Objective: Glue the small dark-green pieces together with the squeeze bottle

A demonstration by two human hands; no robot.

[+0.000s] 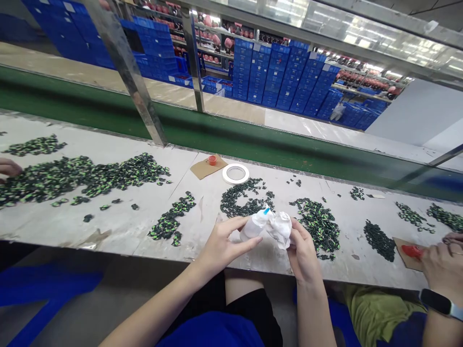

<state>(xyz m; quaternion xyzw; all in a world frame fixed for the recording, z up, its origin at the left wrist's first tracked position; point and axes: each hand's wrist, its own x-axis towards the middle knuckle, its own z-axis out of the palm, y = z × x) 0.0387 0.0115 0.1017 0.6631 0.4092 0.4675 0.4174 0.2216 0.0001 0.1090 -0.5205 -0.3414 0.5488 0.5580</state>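
Note:
In the middle of the head view, my left hand is closed round a small white bottle, which is tilted. A short blue tip shows at its upper right end. My right hand grips a crumpled white tissue that touches the bottle's upper end. Both hands are held above the front part of the table. Behind them lies a ring of small black parts, and to the right a pile of black and green parts.
A roll of white tape lies beside a cardboard piece bearing a red cap. Large piles of black and green parts spread leftward. Co-workers' hands are at both edges. A green belt runs behind the table.

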